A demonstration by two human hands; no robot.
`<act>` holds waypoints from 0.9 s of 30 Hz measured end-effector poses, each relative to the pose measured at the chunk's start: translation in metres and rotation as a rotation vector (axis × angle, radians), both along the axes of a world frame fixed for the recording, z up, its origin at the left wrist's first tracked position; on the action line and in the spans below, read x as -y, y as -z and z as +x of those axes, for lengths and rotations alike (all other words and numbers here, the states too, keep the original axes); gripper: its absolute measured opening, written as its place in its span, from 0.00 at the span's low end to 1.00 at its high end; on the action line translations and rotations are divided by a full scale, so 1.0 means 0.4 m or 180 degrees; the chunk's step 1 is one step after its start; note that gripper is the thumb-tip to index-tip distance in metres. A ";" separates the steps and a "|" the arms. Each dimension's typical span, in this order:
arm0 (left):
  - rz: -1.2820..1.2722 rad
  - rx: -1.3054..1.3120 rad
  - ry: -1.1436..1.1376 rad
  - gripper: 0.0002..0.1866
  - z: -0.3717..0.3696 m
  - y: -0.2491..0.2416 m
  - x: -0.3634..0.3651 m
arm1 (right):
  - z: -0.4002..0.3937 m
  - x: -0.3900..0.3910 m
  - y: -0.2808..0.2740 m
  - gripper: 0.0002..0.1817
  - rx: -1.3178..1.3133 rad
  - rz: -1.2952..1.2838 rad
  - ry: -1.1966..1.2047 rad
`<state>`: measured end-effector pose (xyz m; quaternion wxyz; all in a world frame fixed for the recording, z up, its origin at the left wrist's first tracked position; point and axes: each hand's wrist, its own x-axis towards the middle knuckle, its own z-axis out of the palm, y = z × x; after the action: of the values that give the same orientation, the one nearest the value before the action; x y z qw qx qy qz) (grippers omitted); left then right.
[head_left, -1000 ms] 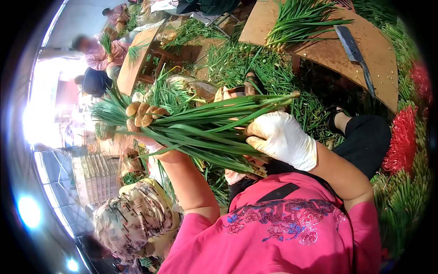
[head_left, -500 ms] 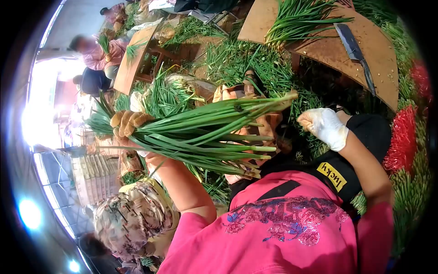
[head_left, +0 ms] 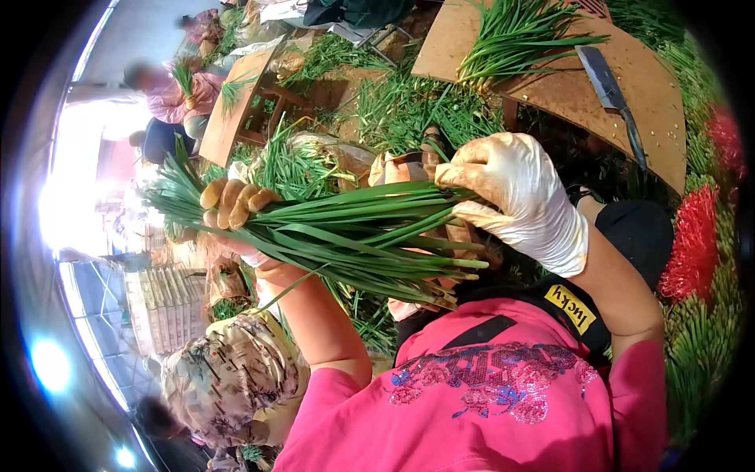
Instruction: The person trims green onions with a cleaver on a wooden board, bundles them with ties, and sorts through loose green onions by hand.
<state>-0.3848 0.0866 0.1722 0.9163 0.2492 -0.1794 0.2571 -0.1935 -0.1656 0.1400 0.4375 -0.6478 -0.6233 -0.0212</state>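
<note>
My left hand (head_left: 236, 206), in a stained glove, is wrapped round a bunch of long flat green leaves, which look like garlic chives (head_left: 362, 228). The bunch lies across in front of me, leaf tips to the left and pale stem ends to the right. At the upper stem ends is my right hand (head_left: 515, 197) in a white, brown-stained glove. Its thumb and fingers close around the end of a stalk there; the fingertips partly hide it.
A wooden board (head_left: 641, 86) at upper right bears another bunch of greens (head_left: 515, 39) and a cleaver (head_left: 605, 82). Loose leaves (head_left: 409, 102) cover the floor. Red ties (head_left: 692, 244) lie at right. A person in a patterned hat (head_left: 232, 370) is at lower left; others work further back.
My right hand has moved up and left from beside the bunch to its stem ends, and its fingers have closed on a stalk. The left hand keeps its hold.
</note>
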 end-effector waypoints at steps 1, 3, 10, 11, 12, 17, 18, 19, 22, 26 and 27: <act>0.0029 -0.0041 0.0005 0.05 0.001 -0.002 0.002 | -0.004 -0.003 -0.001 0.12 -0.0151 -0.0259 -0.0119; 0.0075 -0.0127 0.0016 0.06 0.003 -0.003 0.004 | -0.013 -0.016 0.023 0.10 0.0426 0.0018 0.0121; 0.0282 -0.0110 0.0054 0.07 0.013 0.010 -0.003 | 0.048 0.045 -0.047 0.07 -0.3326 0.1749 -0.0459; 0.0317 -0.0040 0.0171 0.07 0.012 0.012 -0.015 | 0.090 0.065 -0.037 0.07 -0.3416 0.2140 -0.0522; 0.0355 -0.0056 0.0201 0.07 0.013 0.015 -0.024 | 0.158 0.095 0.005 0.08 -0.3173 0.1518 -0.0666; 0.0232 -0.0340 -0.0354 0.08 0.045 0.005 0.009 | 0.111 0.056 0.062 0.23 -0.1067 -0.0212 0.0393; 0.0423 -0.0470 -0.0487 0.09 0.062 0.003 0.015 | 0.078 0.042 0.043 0.28 -0.1100 -0.0300 0.0392; 0.0607 -0.0609 -0.0612 0.09 0.086 0.003 0.017 | 0.039 0.016 0.020 0.33 -0.1140 -0.0395 0.0400; 0.0729 -0.0903 -0.0572 0.15 0.210 -0.019 0.086 | -0.029 -0.082 0.023 0.48 -0.0921 -0.0025 0.0209; 0.0999 -0.1913 -0.0780 0.16 0.343 -0.074 0.195 | -0.017 -0.145 0.049 0.43 -0.3155 0.0136 -0.0195; 0.0953 -0.1758 -0.0636 0.11 0.378 -0.076 0.221 | -0.010 -0.149 0.059 0.38 -0.3442 0.0523 -0.0317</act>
<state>-0.2335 -0.0016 0.2026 0.8538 0.4578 0.0654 0.2392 -0.1976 -0.1059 0.1162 0.7451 -0.4997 -0.3358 0.2869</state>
